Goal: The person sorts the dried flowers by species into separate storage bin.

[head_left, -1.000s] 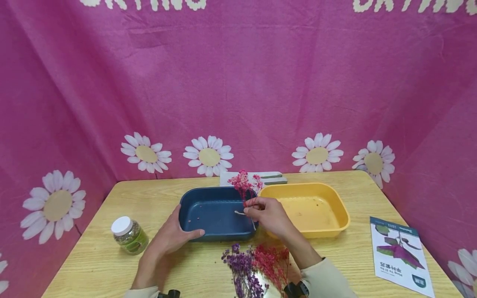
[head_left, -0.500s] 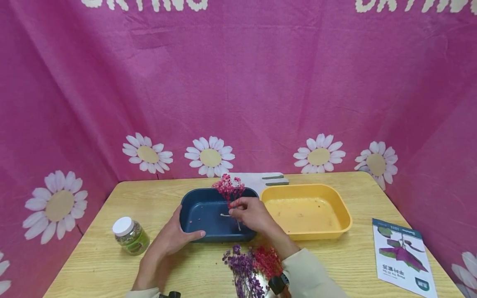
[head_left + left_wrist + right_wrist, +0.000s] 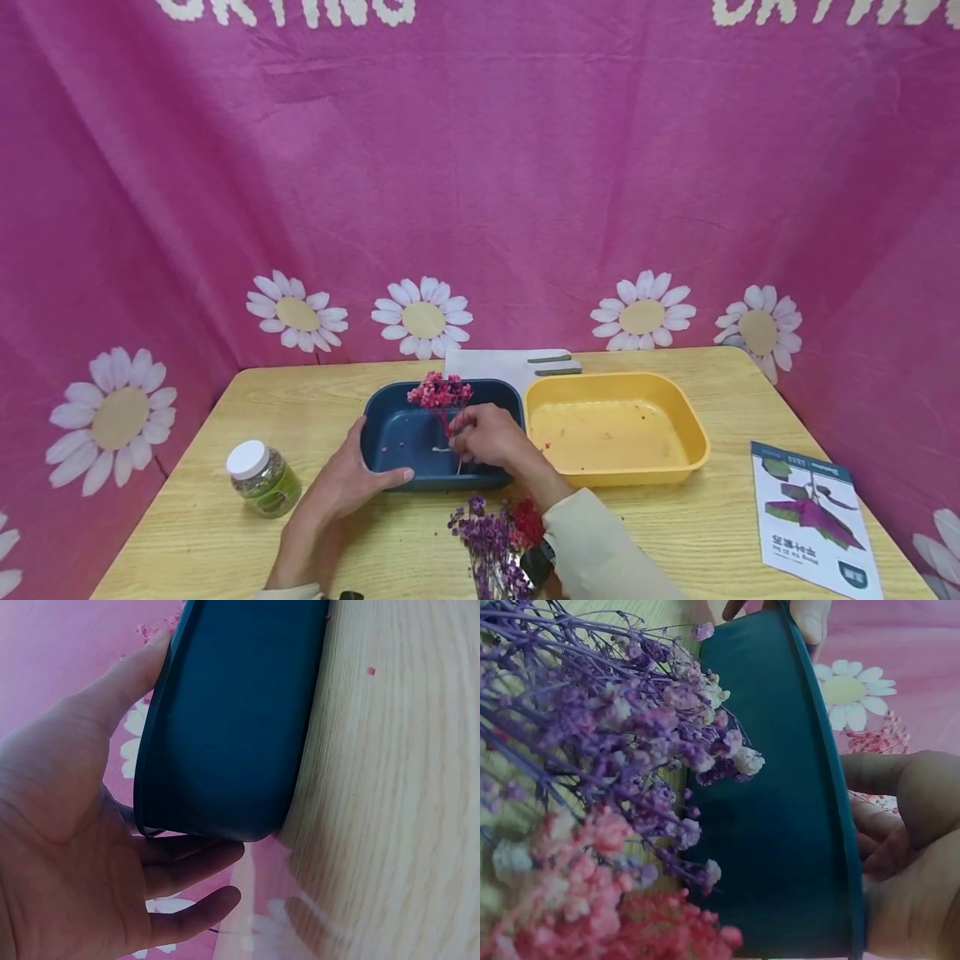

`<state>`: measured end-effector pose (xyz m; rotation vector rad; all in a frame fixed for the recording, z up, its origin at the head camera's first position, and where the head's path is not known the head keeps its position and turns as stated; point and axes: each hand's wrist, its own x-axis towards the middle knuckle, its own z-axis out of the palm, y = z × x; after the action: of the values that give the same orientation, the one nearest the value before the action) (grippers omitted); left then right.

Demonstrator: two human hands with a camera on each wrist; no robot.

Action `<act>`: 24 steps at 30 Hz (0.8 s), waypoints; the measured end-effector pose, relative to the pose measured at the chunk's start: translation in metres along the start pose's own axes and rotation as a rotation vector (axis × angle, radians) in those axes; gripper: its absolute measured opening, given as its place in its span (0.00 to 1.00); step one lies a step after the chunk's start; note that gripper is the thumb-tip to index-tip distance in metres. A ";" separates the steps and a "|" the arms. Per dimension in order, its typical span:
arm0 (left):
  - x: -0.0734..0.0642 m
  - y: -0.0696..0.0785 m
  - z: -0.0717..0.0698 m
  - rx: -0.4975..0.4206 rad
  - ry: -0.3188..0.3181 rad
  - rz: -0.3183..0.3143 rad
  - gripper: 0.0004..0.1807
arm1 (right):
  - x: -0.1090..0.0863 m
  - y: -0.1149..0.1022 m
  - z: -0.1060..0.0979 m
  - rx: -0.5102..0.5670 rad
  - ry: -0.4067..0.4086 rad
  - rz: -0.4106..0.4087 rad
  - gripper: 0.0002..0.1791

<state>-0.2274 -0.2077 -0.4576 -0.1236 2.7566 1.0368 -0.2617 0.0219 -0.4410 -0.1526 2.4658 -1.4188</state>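
A dark blue tray (image 3: 442, 483) stands on the table, with a few pink specks on its floor. My left hand (image 3: 348, 479) grips its left end, thumb over the near rim and fingers around the side; the left wrist view shows this hand (image 3: 82, 810) against the tray wall (image 3: 232, 727). Inside the tray my right hand (image 3: 487, 435) pinches a sprig of pink dried flowers (image 3: 439, 392) by the stem, blossoms up. In the right wrist view the rim hides part of those fingers (image 3: 877, 774). Purple dried flowers (image 3: 487, 542) and red ones (image 3: 527, 525) lie in front of the tray.
A yellow tray (image 3: 615, 478) stands beside the blue one on the right. Behind them lies what looks like a white glove (image 3: 487, 362) with grey fingertips. At left is a white-lidded jar (image 3: 266, 479), at right a printed leaflet (image 3: 813, 517). A pink curtain (image 3: 525, 183) closes the back.
The right hand has moved left and lowered the pink sprig further into the blue tray. Its sleeve now covers more of the red flowers. The left hand keeps its place on the tray.
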 end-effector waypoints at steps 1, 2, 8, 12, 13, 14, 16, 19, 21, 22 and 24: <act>0.000 0.000 0.000 -0.002 0.000 -0.004 0.69 | 0.001 0.000 0.001 -0.008 -0.002 0.010 0.03; 0.000 -0.001 0.000 -0.003 0.000 -0.006 0.69 | 0.003 0.000 0.002 -0.016 -0.005 0.016 0.03; 0.001 -0.002 0.002 -0.019 0.000 0.007 0.69 | 0.008 0.001 0.009 -0.059 -0.018 0.050 0.05; 0.001 -0.001 0.003 -0.019 0.001 0.010 0.69 | 0.009 0.001 0.010 -0.145 -0.004 0.055 0.06; 0.001 -0.001 0.003 -0.021 -0.002 0.008 0.69 | 0.009 0.000 0.010 -0.182 0.001 0.056 0.06; 0.001 -0.001 0.003 -0.021 -0.004 0.005 0.69 | 0.009 0.000 0.010 -0.213 0.006 0.057 0.06; 0.001 0.000 0.003 -0.023 -0.008 0.003 0.69 | 0.008 -0.001 0.009 -0.287 0.021 0.054 0.08; 0.000 0.000 0.002 -0.024 -0.006 0.007 0.69 | 0.005 -0.003 0.007 -0.338 0.036 0.040 0.12; 0.000 0.000 0.002 -0.025 0.001 0.018 0.68 | 0.001 -0.006 0.005 -0.327 0.043 0.021 0.14; 0.000 -0.001 0.002 -0.025 0.004 0.021 0.68 | -0.001 -0.006 0.003 -0.314 0.046 0.009 0.15; 0.000 -0.002 0.001 -0.025 0.007 0.026 0.68 | -0.006 -0.007 -0.001 -0.270 0.046 -0.019 0.15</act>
<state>-0.2268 -0.2086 -0.4602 -0.0963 2.7597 1.0791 -0.2569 0.0204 -0.4330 -0.2020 2.6919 -1.1013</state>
